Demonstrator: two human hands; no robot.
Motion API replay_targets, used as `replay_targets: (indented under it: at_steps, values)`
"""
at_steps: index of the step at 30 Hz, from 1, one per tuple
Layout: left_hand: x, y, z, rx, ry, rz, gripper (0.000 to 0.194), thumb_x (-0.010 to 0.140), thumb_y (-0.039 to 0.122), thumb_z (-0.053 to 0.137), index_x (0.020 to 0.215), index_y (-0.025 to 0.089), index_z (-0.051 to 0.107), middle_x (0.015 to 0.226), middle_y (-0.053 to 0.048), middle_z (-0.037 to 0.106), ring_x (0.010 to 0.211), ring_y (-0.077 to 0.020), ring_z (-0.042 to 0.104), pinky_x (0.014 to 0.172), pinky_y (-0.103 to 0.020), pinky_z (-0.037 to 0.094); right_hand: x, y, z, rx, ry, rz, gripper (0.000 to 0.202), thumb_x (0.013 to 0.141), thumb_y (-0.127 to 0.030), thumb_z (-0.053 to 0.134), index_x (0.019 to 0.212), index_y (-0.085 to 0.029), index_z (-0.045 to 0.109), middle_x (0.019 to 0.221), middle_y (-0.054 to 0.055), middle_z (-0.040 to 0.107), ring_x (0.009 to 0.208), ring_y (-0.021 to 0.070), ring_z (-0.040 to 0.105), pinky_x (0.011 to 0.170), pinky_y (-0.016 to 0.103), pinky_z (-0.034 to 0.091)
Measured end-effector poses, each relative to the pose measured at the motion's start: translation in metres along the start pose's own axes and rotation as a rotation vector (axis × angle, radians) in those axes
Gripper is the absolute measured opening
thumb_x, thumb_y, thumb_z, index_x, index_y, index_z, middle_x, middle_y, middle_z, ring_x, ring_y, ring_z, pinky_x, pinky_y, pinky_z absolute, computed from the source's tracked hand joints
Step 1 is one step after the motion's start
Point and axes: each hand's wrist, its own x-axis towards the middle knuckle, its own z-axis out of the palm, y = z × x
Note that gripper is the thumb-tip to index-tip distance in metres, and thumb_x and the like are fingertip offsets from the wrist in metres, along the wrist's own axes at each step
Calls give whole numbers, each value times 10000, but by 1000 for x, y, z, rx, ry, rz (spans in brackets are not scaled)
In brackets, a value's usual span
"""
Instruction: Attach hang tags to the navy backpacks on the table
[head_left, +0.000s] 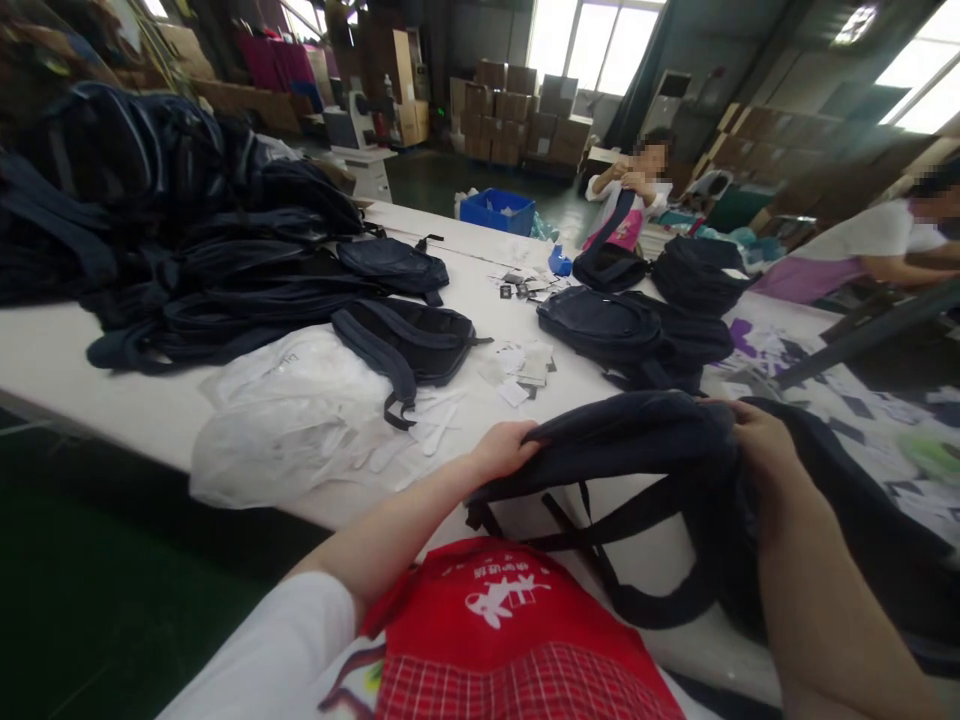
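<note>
Left hand (511, 447): fingers closed on one end of a dark padded strap (637, 428), thumb near the top edge. Right hand (759, 445): closed on the strap's other end, where it meets the dark backpack (832, 490); your fingertips are partly hidden by cloth, so how hard you pinch can't be told.

The strap arches between your hands, above the near edge of the table (45, 345). The backpack lies to your right, part of it behind your right forearm.

Handling, as I judge it: pull both ends evenly so the padding lies flat and untwisted. Mind the loose webbing (645, 605) looping below, close to your red apron (510, 585); it could snag or tangle. Let the table bear the backpack's weight, not your right wrist.

Further out: paper tags (529, 365) scattered just beyond the strap, easily swept about by a wide swing. Left of them, a backpack with its straps up (420, 340) beside a crumpled clear plastic bag (292, 420). Behind, a tall pile of backpacks (187, 225) takes up the left side. Ahead, more bags (600, 318) crowd your reach; past them, a co-worker (630, 210) lifts a strap.
</note>
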Motion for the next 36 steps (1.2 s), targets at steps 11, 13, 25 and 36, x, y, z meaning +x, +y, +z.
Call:
replay_targets:
  at_steps: [11, 13, 25, 36]
  values:
    - [7, 30, -20, -224, -18, -134, 417, 876, 520, 488, 877, 158, 693, 785, -37, 693, 720, -186, 607, 666, -284, 460, -127, -137, 84, -275, -132, -722, 339, 838, -266, 610, 1176, -250, 610, 1167, 74, 654, 1105, 251, 591, 1034, 476, 419]
    - [6, 19, -14, -478, -29, -239, 439, 849, 532, 537, 934, 132, 697, 838, -53, 713, 741, -190, 624, 686, -294, 484, -131, -128, 107, -267, -247, -699, 228, 859, -284, 579, 1069, -230, 648, 1082, 71, 667, 1087, 238, 588, 1068, 482, 382]
    - [9, -3, -12, -937, -126, -455, 569, 705, 569, 717, 1016, 93, 692, 920, -98, 728, 770, -202, 660, 797, -355, 514, -133, -121, 122, -248, -220, -641, 121, 856, -300, 603, 908, -204, 655, 942, 52, 647, 988, 221, 582, 999, 429, 397]
    - [32, 24, 4, -449, -192, -267, 481, 781, 569, 588, 937, 133, 717, 807, -40, 707, 744, -188, 622, 697, -294, 490, -124, -168, 109, -509, -648, -645, 33, 716, -179, 602, 747, -189, 608, 823, 86, 598, 893, 251, 519, 883, 402, 410]
